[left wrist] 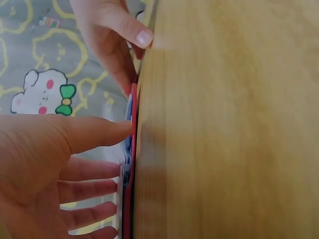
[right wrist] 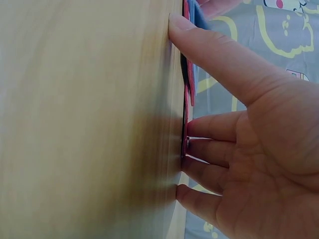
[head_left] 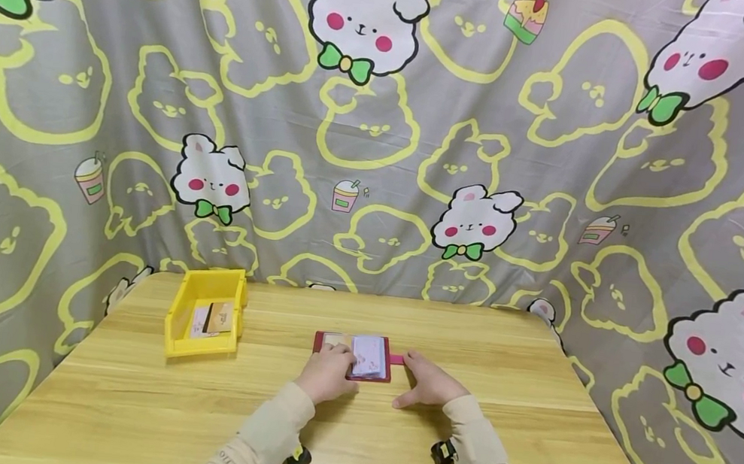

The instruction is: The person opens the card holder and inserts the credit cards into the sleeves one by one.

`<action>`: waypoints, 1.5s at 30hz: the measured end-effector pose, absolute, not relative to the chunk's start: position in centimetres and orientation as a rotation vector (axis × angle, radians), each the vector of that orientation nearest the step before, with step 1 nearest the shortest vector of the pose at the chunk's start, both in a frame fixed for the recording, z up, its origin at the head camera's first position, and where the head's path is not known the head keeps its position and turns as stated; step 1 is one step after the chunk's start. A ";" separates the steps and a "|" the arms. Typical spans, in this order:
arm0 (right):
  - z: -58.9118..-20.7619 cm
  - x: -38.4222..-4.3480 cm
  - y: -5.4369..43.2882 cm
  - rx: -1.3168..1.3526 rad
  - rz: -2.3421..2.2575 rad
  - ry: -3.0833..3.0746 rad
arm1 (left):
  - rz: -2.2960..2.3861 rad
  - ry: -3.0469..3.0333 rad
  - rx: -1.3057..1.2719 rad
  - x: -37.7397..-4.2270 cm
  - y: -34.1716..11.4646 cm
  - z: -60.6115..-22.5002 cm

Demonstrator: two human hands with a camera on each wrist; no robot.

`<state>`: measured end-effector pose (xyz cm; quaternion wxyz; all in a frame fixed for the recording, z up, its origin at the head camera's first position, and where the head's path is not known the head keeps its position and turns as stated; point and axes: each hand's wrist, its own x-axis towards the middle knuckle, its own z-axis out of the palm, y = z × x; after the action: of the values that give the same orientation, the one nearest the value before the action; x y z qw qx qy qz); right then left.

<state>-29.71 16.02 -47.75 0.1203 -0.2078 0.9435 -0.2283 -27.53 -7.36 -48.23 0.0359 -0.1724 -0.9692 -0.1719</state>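
Note:
A red card holder lies opened flat on the table, with clear sleeves and a pale patterned card on its right half. From its right edge sticks out a pink strap, which shows a small metal snap in the right wrist view. My left hand rests on the holder's left half and middle, its fingers straight and its thumb at the near edge. My right hand is spread beside the holder, fingertips touching the strap and the table. The left hand covers part of the holder's left half.
A yellow bin stands at the back left of the wooden table, with a few cards inside. A patterned grey curtain hangs behind the table and along both sides.

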 end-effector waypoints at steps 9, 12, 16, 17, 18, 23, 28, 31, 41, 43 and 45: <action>-47.8 -29.7 15.9 -0.603 -0.681 2.756 | -0.488 -2.985 -0.387 -27.8 -6.2 -47.9; -47.8 -29.7 15.9 -0.599 -0.689 2.753 | -0.473 -3.002 -0.346 -27.9 -5.8 -47.7; -47.9 -29.7 15.8 -0.606 -0.684 2.754 | -0.411 -2.987 -0.319 -28.1 -5.5 -47.5; -47.9 -29.7 15.8 -0.607 -0.683 2.754 | -0.403 -2.981 -0.316 -28.2 -5.4 -47.5; -47.9 -29.7 15.8 -0.610 -0.681 2.754 | -0.407 -2.970 -0.317 -28.2 -5.4 -47.5; -48.0 -29.7 15.8 -0.607 -0.687 2.743 | -0.576 -2.929 -0.328 -28.7 -5.8 -47.8; -47.9 -29.6 15.9 -0.607 -0.680 2.742 | -0.793 -2.846 -0.379 -28.8 -6.4 -48.0; -47.9 -29.6 15.9 -0.604 -0.688 2.742 | -0.890 -2.833 -0.384 -28.7 -6.8 -48.1; -47.7 -29.6 15.9 -0.594 -0.695 2.741 | -1.331 -2.715 -0.293 -28.4 -8.6 -48.4; -47.7 -29.6 15.9 -0.589 -0.698 2.736 | -1.431 -2.681 -0.258 -28.4 -9.2 -48.6; -47.7 -29.6 15.9 -0.590 -0.701 2.736 | -1.499 -2.668 -0.224 -28.4 -9.8 -48.8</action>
<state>-29.61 15.93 -47.74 0.1277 -0.2030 0.9404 -0.2410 -28.42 -9.79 -48.76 0.0367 -0.0731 -0.8689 -0.4883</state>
